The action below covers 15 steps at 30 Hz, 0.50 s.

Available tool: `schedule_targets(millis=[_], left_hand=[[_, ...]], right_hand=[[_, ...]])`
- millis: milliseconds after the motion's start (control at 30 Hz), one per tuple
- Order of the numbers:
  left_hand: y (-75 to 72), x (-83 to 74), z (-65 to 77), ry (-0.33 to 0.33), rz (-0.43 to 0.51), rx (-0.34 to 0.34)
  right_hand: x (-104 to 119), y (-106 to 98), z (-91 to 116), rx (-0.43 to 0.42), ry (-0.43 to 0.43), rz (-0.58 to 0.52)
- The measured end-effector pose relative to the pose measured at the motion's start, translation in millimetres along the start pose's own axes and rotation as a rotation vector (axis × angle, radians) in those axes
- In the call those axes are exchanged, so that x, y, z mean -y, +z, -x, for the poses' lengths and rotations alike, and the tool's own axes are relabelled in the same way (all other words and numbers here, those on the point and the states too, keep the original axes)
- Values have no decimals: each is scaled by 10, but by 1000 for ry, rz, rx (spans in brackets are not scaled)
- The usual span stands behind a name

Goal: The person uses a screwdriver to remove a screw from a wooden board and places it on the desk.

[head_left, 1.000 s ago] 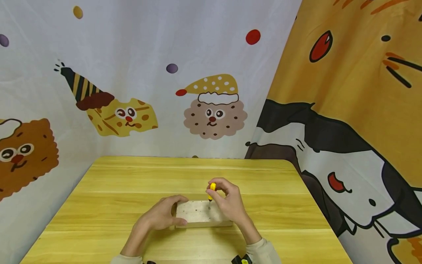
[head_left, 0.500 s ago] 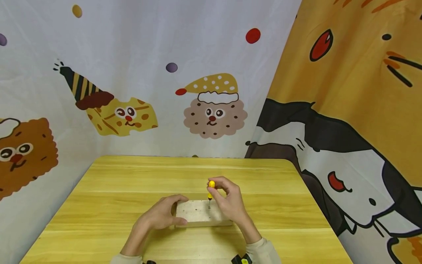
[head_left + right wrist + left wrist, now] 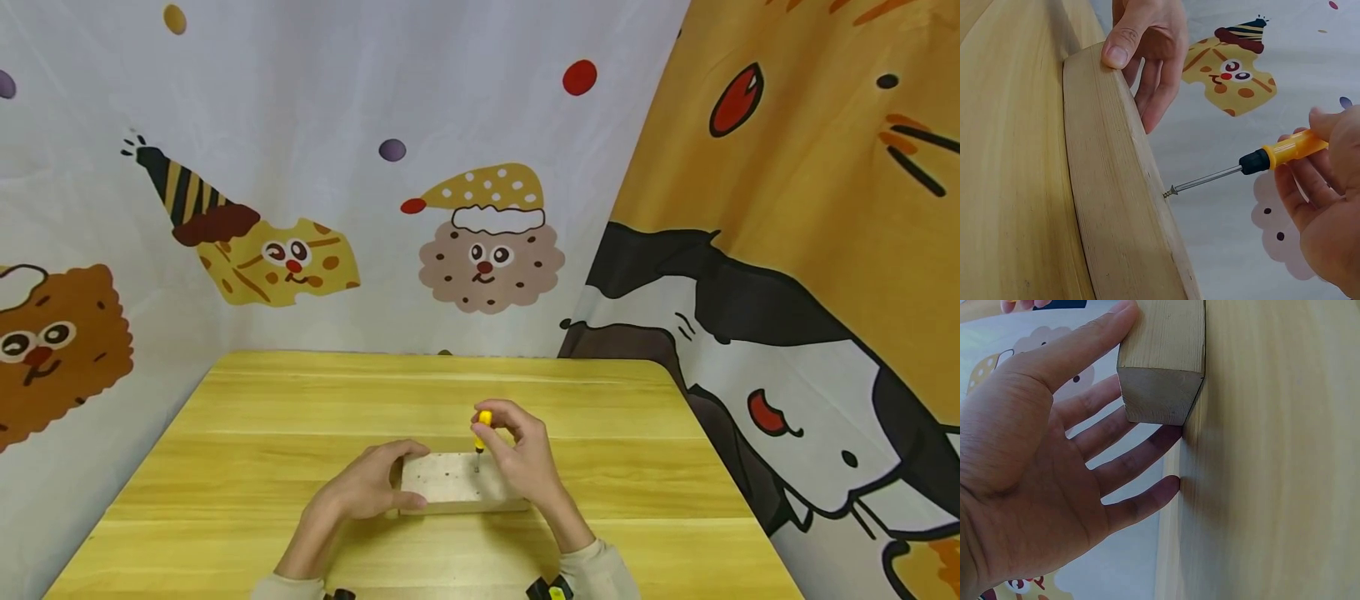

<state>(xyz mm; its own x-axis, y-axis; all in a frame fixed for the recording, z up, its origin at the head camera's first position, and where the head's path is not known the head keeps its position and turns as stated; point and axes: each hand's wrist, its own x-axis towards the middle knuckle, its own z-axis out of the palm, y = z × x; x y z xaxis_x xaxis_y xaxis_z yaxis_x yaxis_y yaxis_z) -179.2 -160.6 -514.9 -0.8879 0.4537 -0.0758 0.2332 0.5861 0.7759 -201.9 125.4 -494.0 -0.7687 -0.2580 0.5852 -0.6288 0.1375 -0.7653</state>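
A pale wooden block [image 3: 435, 487] with several small dark holes or marks on its top lies on the table. My left hand [image 3: 367, 485] holds its left end, thumb on the near side and fingers at the far side. In the left wrist view, the block's end face [image 3: 1157, 397] sits between thumb and fingers. My right hand [image 3: 528, 462] pinches the yellow handle of a screwdriver [image 3: 1294, 150] above the block. The screwdriver's shaft points down to a small screw [image 3: 1169, 192], which stands partly out of the block's top, its head at the tip.
The wood-grain table [image 3: 300, 408] reaches back to a white curtain [image 3: 315, 108] printed with cartoon figures. An orange curtain [image 3: 810, 183] with a cat print hangs along the right side.
The screwdriver's handle tips slightly left, then back right, between the right fingers. Both hands and the block stay in place; the head view shifts a little.
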Motion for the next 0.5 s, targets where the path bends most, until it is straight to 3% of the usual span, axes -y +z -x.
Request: schedule_targets(millis=[233, 500], left_hand=[[3, -2, -2, -3, -8, -3], [5, 2, -10, -14, 9, 5]], right_hand=[[-29, 6, -13, -33, -74, -1], [-8, 3, -8, -45, 18, 18]])
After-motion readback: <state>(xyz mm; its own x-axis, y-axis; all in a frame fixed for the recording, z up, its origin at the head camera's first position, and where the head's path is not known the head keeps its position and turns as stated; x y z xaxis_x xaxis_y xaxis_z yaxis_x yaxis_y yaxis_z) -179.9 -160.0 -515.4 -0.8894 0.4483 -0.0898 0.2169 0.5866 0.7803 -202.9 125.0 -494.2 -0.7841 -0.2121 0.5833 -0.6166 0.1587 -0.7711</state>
